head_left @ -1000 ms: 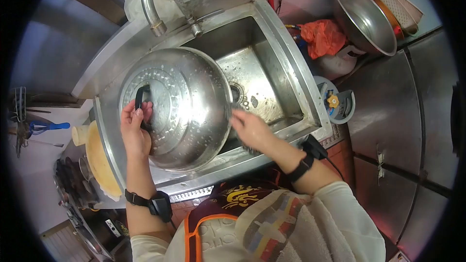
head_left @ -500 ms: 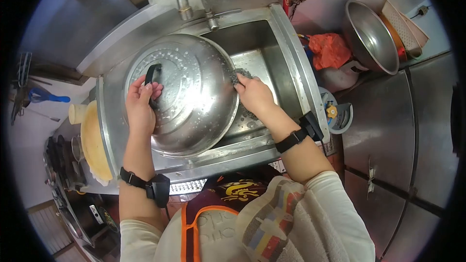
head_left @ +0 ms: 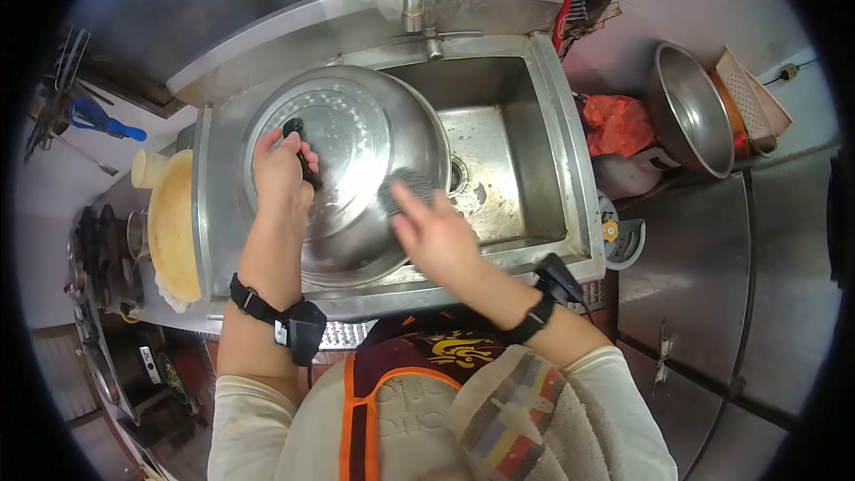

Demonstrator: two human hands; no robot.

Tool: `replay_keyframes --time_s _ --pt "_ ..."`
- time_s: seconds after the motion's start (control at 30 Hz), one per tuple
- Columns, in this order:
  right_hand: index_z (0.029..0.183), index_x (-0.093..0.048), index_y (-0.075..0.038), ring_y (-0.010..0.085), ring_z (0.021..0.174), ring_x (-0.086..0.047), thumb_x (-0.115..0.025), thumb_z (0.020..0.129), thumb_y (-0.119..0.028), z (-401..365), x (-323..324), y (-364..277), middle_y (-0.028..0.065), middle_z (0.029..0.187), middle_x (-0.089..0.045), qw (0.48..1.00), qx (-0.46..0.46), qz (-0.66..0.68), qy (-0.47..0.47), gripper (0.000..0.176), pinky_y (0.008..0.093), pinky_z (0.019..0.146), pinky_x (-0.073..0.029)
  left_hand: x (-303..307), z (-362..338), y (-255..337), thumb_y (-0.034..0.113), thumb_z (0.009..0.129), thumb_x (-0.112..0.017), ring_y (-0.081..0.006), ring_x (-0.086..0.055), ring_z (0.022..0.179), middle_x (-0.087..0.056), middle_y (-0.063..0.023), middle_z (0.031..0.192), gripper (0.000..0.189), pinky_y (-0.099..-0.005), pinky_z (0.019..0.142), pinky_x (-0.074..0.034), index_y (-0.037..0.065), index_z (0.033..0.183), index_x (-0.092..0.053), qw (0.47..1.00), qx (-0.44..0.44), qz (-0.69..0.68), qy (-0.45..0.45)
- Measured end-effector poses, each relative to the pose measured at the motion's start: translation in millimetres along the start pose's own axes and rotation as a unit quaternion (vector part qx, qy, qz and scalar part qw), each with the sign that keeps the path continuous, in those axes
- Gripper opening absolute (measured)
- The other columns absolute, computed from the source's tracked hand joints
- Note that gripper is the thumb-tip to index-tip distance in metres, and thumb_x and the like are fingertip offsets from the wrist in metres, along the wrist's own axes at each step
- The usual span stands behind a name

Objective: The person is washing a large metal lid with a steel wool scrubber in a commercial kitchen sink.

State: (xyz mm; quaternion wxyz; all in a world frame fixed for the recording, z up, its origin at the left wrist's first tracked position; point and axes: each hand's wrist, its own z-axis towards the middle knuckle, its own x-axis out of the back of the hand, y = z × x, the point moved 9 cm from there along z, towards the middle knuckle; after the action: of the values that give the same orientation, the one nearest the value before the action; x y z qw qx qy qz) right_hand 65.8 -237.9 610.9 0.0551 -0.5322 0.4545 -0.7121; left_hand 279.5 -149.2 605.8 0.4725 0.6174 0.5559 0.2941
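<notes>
A large domed metal wok lid (head_left: 356, 214) lies over the left part of the steel sink (head_left: 543, 151), wet, its dome facing up. My left hand (head_left: 283, 169) is closed around the lid's black handle (head_left: 313, 169). Against the right side of the dome, my right hand (head_left: 436, 236) presses a grey metal scouring pad (head_left: 405, 185); hand and pad are blurred by motion. Above the sink's back edge stands a faucet (head_left: 417, 0), with no water seen running from it.
A round wooden board (head_left: 174, 232) stands at the sink's left side. Right of the sink are a red plastic bag (head_left: 616, 125), a big metal bowl (head_left: 695, 111) and a gas cylinder (head_left: 623, 236). Steel cabinet doors (head_left: 686, 258) line the right.
My right hand has moved the scouring pad from the lid's right rim inward and down onto the dome. My left hand stays on the handle. The whole view has shifted slightly.
</notes>
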Motion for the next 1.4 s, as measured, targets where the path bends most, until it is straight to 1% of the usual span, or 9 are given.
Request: replay_keyframes --time_s 0.23,0.33,0.4,0.8,1.07,1.2,1.3,1.33,1.4 --pt "0.124 -0.053 -0.023 0.0338 0.081 -0.054 -0.061 0.081 -0.022 -13 -15 -36 0.0188 0.090 -0.049 0.960 0.240 -0.118 0.081 0.044 0.0390 0.063 -0.050 3 -6 -17 0.004 0.093 -0.044 -0.0187 -0.050 0.071 -0.049 -0.0131 0.091 0.047 -0.0343 0.059 -0.045 0.009 0.132 -0.020 0.988 0.006 -0.150 0.039" --pt "0.128 -0.050 -0.021 0.0374 0.081 -0.054 -0.049 0.089 -0.032 29 16 47 0.0205 0.090 -0.049 0.989 -0.063 -0.034 0.127 0.040 0.0444 0.068 -0.048 5 -8 -14 0.006 0.094 -0.043 -0.0188 -0.050 0.072 -0.049 -0.0126 0.094 0.047 -0.0369 0.063 -0.046 0.010 0.134 -0.018 0.989 -0.037 -0.145 0.018" --pt "0.131 -0.047 -0.019 0.0407 0.096 -0.055 -0.043 0.092 -0.037 52 0 106 0.0261 0.110 -0.049 0.982 -0.186 0.021 0.031 0.042 0.0444 0.081 -0.047 9 -7 -15 0.008 0.095 -0.042 -0.0195 -0.051 0.073 -0.050 -0.0125 0.094 0.046 -0.0403 0.069 -0.049 0.010 0.134 -0.018 0.990 -0.064 -0.125 0.003" --pt "0.127 -0.049 -0.015 0.0348 0.087 -0.061 -0.046 0.091 -0.028 -13 -39 65 0.0219 0.100 -0.054 0.971 -0.093 -0.104 -0.196 0.039 0.0419 0.073 -0.051 4 -3 0 0.006 0.096 -0.036 -0.0219 -0.054 0.078 -0.049 -0.0139 0.097 0.044 -0.0486 0.084 -0.049 0.012 0.136 -0.018 0.987 -0.125 -0.091 -0.052" --pt "0.125 -0.053 -0.014 0.0347 0.097 -0.059 -0.049 0.089 -0.031 71 -6 127 0.0210 0.109 -0.060 0.984 -0.172 0.047 -0.028 0.040 0.0413 0.085 -0.046 -9 -25 -6 0.003 0.094 -0.038 -0.0256 -0.054 0.095 -0.048 -0.0181 0.112 0.052 -0.0393 0.094 -0.043 0.012 0.141 -0.018 0.985 -0.089 -0.065 -0.129" --pt "0.125 -0.053 -0.015 0.0345 0.103 -0.057 -0.053 0.087 -0.030 72 12 120 0.0217 0.109 -0.060 0.982 -0.156 0.105 0.020 0.041 0.0383 0.091 -0.043 -3 -56 -5 0.005 0.085 -0.050 -0.0303 -0.040 0.124 -0.037 -0.0198 0.137 0.065 -0.0311 0.102 -0.032 0.013 0.143 -0.023 0.933 -0.132 0.255 -0.218" --pt "0.125 -0.053 -0.016 0.0365 0.104 -0.055 -0.056 0.086 -0.027 66 33 67 0.0213 0.111 -0.057 0.987 -0.105 0.111 0.042 0.041 0.0379 0.090 -0.043 30 -65 31 0.009 0.082 -0.056 -0.0328 -0.032 0.131 -0.033 -0.0153 0.142 0.066 -0.0403 0.105 -0.027 0.014 0.141 -0.029 0.825 -0.262 0.481 -0.137" --pt "0.124 -0.054 -0.017 0.0360 0.106 -0.053 -0.058 0.085 -0.027 62 33 40 0.0200 0.113 -0.055 0.993 -0.076 0.084 0.026 0.041 0.0379 0.090 -0.043 43 -53 33 0.020 0.081 -0.058 -0.0364 -0.025 0.134 -0.028 -0.0127 0.145 0.064 -0.0560 0.105 -0.020 0.016 0.140 -0.033 0.705 -0.321 0.627 -0.079" --pt "0.122 -0.056 -0.020 0.0346 0.112 -0.049 -0.061 0.081 -0.026 51 13 -13 0.0180 0.117 -0.053 0.999 0.044 0.002 0.012 0.041 0.0411 0.091 -0.042 64 -23 13 0.028 0.083 -0.056 -0.0382 -0.020 0.135 -0.025 -0.0118 0.147 0.061 -0.0637 0.102 -0.015 0.017 0.139 -0.034 0.708 -0.304 0.636 -0.041"
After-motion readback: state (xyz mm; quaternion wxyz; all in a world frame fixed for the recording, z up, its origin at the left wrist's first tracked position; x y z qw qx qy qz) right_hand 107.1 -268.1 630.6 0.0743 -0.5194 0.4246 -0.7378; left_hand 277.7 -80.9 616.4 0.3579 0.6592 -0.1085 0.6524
